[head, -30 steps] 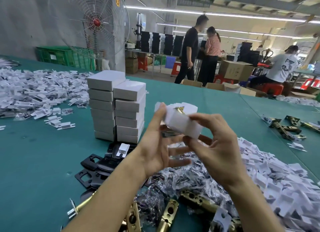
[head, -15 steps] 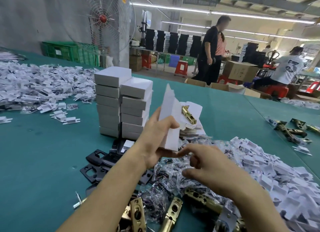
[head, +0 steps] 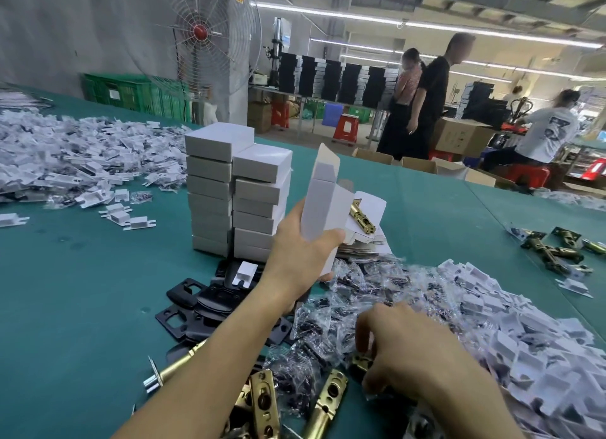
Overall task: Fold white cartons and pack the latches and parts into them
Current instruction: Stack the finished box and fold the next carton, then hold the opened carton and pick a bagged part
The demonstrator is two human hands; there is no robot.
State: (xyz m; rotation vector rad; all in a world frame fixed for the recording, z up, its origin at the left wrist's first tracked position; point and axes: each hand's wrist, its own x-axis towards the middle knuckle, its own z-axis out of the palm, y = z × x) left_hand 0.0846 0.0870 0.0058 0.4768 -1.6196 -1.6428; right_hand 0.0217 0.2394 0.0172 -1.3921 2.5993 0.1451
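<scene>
Green table (head: 82, 291) holds two carton stacks (head: 236, 196); left hand (head: 301, 255) grips one upright carton (head: 323, 202).

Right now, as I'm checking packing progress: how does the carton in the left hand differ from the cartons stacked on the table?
The held carton stands upright with its top flap open; the stacked cartons lie flat and closed. The held carton is gripped in the air by the left hand; the stacked cartons rest on the green table in two columns. Both are plain white card.
</scene>
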